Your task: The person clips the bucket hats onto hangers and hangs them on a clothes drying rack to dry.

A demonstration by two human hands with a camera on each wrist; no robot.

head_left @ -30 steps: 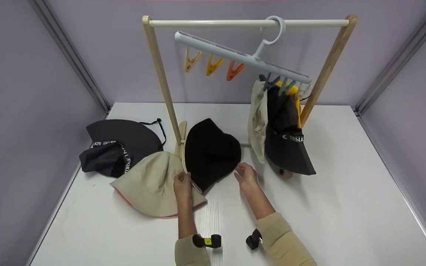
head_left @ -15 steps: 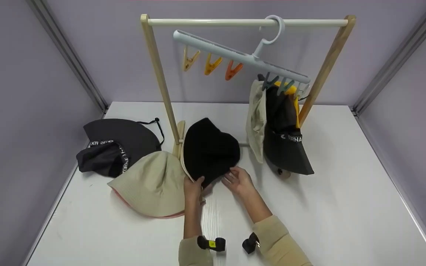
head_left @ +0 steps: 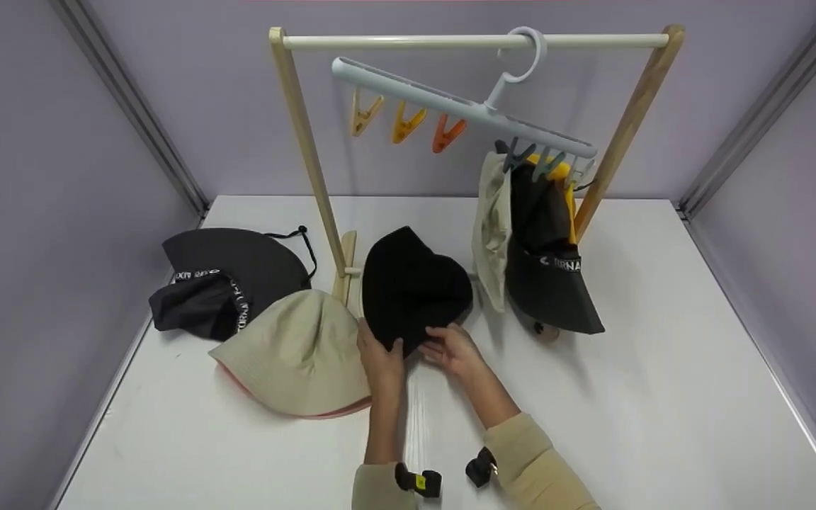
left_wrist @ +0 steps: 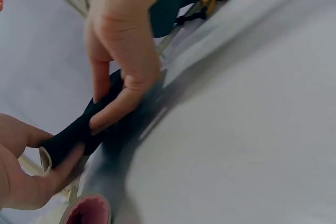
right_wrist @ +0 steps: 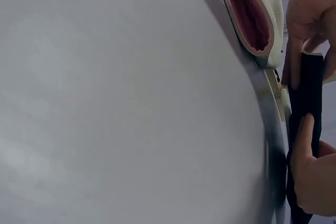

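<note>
A black bucket hat [head_left: 415,283] with a pale lining edge is held just in front of the rack, its crown pointing away from me. My left hand [head_left: 384,360] grips the hat's near brim, thumb on top and fingers underneath. Close beside it, my right hand [head_left: 456,348] pinches the near right edge between thumb and fingers. In the left wrist view the hat [left_wrist: 73,135] looks folded flat between both hands. The right wrist view shows it edge-on, with my right hand [right_wrist: 315,179] below and my left hand [right_wrist: 310,24] above.
A beige bucket hat [head_left: 295,361] with pink lining lies left, next to a dark wide-brim hat [head_left: 238,262] with a cord. A tilted hanger [head_left: 436,103] with coloured clips hangs on the rack's rail [head_left: 394,42]. Beige [head_left: 493,234], dark [head_left: 550,297] and yellow hats hang from its right end.
My left hand has shifted right, off the beige hat, onto the black hat's near brim. The black hat has moved slightly right. My right hand has come nearer the left along its edge.
</note>
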